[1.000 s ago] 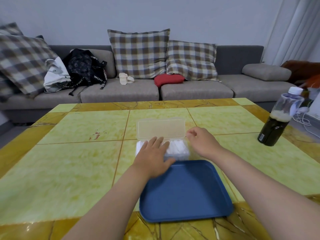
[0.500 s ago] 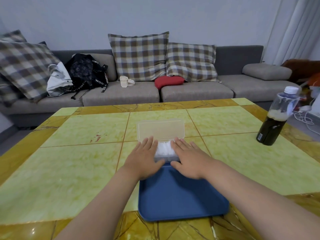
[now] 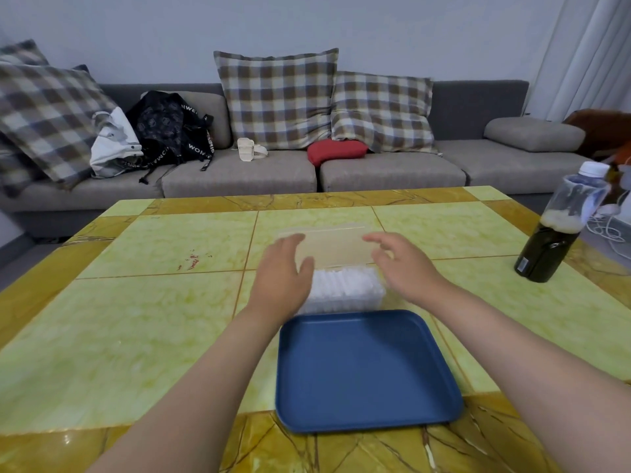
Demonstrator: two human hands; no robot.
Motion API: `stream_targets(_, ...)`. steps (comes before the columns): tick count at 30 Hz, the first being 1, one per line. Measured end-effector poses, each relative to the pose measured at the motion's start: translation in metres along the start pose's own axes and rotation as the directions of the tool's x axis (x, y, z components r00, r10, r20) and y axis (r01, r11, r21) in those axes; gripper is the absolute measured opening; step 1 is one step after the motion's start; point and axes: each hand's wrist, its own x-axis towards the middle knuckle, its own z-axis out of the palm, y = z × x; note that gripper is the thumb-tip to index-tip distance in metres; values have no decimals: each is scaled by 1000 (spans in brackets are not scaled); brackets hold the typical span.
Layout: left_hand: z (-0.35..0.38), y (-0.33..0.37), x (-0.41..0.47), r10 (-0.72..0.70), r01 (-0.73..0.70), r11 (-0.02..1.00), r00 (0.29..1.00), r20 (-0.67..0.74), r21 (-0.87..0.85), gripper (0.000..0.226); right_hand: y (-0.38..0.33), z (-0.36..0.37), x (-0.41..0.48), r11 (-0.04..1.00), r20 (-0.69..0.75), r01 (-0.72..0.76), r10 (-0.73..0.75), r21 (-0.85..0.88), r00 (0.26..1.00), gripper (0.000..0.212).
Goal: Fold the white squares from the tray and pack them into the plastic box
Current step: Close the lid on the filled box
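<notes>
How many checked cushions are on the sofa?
4: middle cushion, right cushion beside it, large left cushion, and rear left cushion, partly hidden behind it and cut by the frame's edge.

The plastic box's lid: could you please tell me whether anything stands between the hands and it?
Nothing visible does. The left hand and right hand, both open, flank the raised lid at its two ends, above the plastic box packed with white squares. Whether they touch it is unclear.

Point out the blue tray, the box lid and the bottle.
blue tray (image 3: 368, 370), head view, bare floor.
box lid (image 3: 338, 248), head view, middle of clear panel.
bottle (image 3: 546, 254), head view, dark lower body.
</notes>
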Motion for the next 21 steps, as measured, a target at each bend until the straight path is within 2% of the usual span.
stream_targets(2,-2,-4,9,-143,139,990,978,-152,-35,47,1,-3,10,995,-57,-76,80,72,995,47)
stream_targets(3,-3,-6,13,-229,224,973,960,-159,-45,49,3,-3,15,986,-44,-124,130,112,991,53)
stream_targets(4,-3,-9,16,-316,308,948,941,-120,-86,53,3,-2,18,972,-10,-172,176,160,984,60)
stream_targets(6,-2,-14,21,-437,431,845,898,56,-318,60,2,2,22,938,80,-241,228,251,970,72)
stream_targets(8,-2,-18,24,-462,482,707,869,178,-518,62,4,4,26,923,123,-241,213,299,969,81)
stream_targets(12,-7,-16,23,-427,459,658,880,206,-597,58,5,1,27,959,65,-153,142,238,988,83)
stream_targets(13,-9,-15,20,-401,438,672,893,204,-597,55,7,0,26,976,43,-112,106,188,993,79)
stream_targets(15,-14,-13,14,-308,346,772,937,162,-533,43,10,-4,20,998,8,-21,20,63,1000,65)
stream_targets(17,-21,-13,4,-194,219,894,975,103,-390,34,12,-10,14,998,15,44,-43,-40,999,45)
stream_targets(19,-26,-17,-5,-109,127,973,989,102,-191,33,10,-14,3,992,56,70,-64,-103,996,28)
stream_targets(21,-26,-25,-13,-48,57,998,982,184,-40,35,12,-13,-7,977,149,95,-67,-188,986,29)
